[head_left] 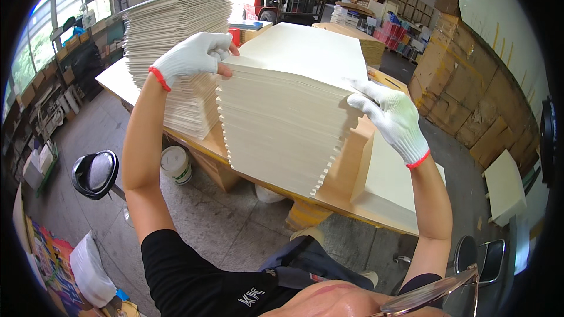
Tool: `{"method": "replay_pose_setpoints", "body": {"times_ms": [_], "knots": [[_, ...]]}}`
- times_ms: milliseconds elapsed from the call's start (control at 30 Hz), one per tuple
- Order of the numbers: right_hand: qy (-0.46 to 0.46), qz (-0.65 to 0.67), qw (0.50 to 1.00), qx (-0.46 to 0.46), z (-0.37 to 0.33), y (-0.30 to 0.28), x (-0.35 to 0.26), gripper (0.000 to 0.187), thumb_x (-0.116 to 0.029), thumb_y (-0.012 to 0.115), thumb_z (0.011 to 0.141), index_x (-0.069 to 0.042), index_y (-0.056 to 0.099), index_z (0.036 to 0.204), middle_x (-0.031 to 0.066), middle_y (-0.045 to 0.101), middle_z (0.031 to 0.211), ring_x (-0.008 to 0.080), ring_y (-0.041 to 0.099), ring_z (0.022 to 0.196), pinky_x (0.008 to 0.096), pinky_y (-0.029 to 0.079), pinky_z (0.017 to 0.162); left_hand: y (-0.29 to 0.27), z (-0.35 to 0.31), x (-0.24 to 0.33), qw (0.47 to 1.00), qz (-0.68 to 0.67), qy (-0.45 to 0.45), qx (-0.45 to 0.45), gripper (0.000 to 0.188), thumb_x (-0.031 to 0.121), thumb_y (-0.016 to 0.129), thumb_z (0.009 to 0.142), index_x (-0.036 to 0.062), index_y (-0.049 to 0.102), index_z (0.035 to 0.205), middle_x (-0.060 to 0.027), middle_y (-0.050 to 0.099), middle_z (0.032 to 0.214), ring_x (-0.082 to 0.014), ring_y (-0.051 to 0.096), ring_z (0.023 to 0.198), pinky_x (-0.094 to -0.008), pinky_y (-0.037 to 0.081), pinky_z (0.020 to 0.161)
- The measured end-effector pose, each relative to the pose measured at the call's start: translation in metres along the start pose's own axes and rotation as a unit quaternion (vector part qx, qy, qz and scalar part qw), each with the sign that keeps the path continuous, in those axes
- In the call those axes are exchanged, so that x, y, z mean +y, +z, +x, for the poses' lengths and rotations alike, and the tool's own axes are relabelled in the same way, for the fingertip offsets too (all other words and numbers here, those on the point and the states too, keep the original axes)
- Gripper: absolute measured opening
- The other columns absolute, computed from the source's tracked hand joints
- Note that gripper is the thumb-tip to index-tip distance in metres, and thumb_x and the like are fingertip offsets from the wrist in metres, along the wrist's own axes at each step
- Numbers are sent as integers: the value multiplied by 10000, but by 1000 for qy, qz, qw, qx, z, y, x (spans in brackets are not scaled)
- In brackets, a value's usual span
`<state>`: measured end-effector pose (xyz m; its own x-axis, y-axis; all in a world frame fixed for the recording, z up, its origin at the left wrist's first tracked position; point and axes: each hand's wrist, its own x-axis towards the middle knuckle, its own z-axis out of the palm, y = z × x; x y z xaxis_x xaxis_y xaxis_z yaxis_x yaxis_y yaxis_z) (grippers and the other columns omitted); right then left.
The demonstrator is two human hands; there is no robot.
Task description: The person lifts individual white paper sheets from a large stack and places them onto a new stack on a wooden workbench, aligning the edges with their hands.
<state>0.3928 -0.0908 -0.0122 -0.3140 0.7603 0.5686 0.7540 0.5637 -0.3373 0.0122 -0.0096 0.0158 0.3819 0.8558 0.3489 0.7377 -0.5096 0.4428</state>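
Observation:
A tall stack of large white card sheets point(282, 129) stands on the table in front of me, with small notches along its side edges. My left hand point(191, 61), in a white work glove with bare thumb and finger tips, is closed on the near left corner of the top sheet point(305, 50). At the near right corner my gloved right hand point(390, 108) has its fingers and thumb closed around the sheet's edge. How many sheets lie between the fingers is hidden. A second, uneven stack of sheets point(176, 29) rises just left of my left hand.
The wooden table point(111, 82) bears both stacks. A brown cardboard piece point(346, 164) and a lower white stack point(390, 179) lie to the right. A stool point(97, 173) and a white bucket point(176, 164) stand on the floor; a forklift point(288, 0) is behind.

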Motion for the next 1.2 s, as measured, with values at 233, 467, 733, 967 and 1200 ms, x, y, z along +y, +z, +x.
{"method": "replay_pose_setpoints", "body": {"times_ms": [233, 467, 733, 967, 1200], "knots": [[5, 68, 998, -6, -2, 3, -1, 358, -161, 680, 916, -55, 679, 1258, 90, 769, 1008, 106, 700, 768, 242, 545, 723, -3, 3, -2, 999, -24, -23, -22, 419, 159, 844, 721, 58, 727, 1110, -29, 663, 834, -139, 588, 793, -300, 446, 777], [5, 32, 999, -5, 1, 5, -6, 363, -200, 680, 921, -68, 682, 1259, 98, 768, 972, 125, 701, 746, 257, 540, 713, -6, 5, -9, 999, -12, -18, -25, 434, 147, 851, 712, 39, 727, 1114, 4, 623, 784, -123, 567, 764, -280, 437, 745], [-89, 18, 995, 50, -11, 15, 10, 288, -237, 626, 965, -101, 715, 1203, 92, 758, 949, 176, 686, 708, 300, 532, 658, -4, 7, 2, 999, -9, -35, -37, 421, 71, 854, 704, 13, 718, 1098, 32, 573, 759, -86, 522, 738, -255, 426, 698], [-90, -215, 969, 79, -12, 28, 14, 432, -456, 504, 1006, -171, 648, 1297, 79, 680, 813, 205, 622, 622, 327, 495, 562, -12, -7, 37, 984, 165, -63, -2, 394, 45, 844, 699, 29, 707, 1067, -67, 721, 1071, -196, 656, 981, -336, 511, 866], [-42, -225, 961, 154, -158, 19, 65, 510, -466, 577, 955, -175, 581, 1374, 101, 650, 848, 271, 644, 756, 357, 528, 688, 84, -42, 146, 856, 169, 362, 329, 410, 90, 800, 670, 116, 752, 1076, -148, 650, 1258, -359, 608, 1173, -458, 485, 1011]]}}
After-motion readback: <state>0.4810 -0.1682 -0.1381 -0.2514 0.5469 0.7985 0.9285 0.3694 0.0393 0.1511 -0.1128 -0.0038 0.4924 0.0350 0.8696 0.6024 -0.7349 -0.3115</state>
